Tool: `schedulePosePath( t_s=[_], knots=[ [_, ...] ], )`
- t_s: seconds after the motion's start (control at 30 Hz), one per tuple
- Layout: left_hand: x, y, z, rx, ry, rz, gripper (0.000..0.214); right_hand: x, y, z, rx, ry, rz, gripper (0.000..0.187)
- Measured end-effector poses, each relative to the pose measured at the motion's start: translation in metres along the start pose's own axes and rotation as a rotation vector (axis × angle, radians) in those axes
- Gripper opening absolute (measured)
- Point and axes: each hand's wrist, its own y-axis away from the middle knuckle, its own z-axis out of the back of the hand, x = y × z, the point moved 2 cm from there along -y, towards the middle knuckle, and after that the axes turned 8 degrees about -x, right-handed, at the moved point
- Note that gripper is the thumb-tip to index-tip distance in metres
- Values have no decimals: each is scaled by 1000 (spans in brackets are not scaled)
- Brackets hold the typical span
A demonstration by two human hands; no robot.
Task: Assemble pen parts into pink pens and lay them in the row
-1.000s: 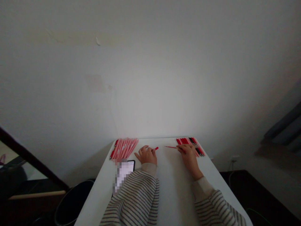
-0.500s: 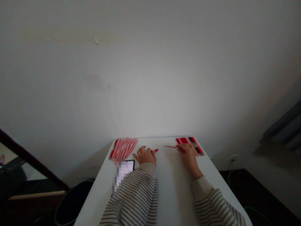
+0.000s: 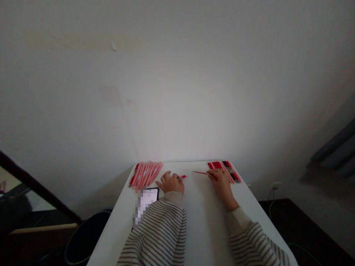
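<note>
My left hand (image 3: 172,183) is closed on a pen part with a red end (image 3: 183,177), most of which its fingers hide. A short, thin point sticks out of that end towards the right. In my right hand (image 3: 221,180), fingers pinch a thin red pen refill (image 3: 200,172) that points left at the pen part, with a gap between them. A pile of pink pen barrels (image 3: 146,173) lies left of my left hand. Beside my right hand, red and black pen pieces (image 3: 215,165) lie in a row, partly covered by that hand.
A phone (image 3: 151,195), partly blurred out, lies on the white table (image 3: 205,229) under my left forearm. The wall (image 3: 177,92) rises behind the far edge. A dark bin (image 3: 85,236) stands on the floor to the left. A socket with a cable (image 3: 276,186) is at the right.
The red-ended pen part has shifted slightly in my left hand, and a thin point now shows at its end. My right hand and the refill have barely moved.
</note>
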Motion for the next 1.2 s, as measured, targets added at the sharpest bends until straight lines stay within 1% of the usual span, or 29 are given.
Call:
schedulePosePath(
  t_s=[0.2, 0.47, 0.57, 0.9, 1.2],
  knots=[
    [0, -1, -1, 0, 19, 7, 18, 5, 6, -5, 70, 73, 23, 20],
    [-1, -2, 1, 35, 10, 21, 18, 16, 8, -7, 137, 69, 68, 20],
    [-1, -2, 2, 43, 3, 23, 18, 17, 9, -8, 136, 77, 72, 20],
    [0, -2, 1, 7, 21, 23, 19, 15, 10, -8, 149, 87, 59, 20],
    [0, -3, 4, 33, 6, 44, 21, 15, 10, -9, 137, 99, 66, 19]
  ],
)
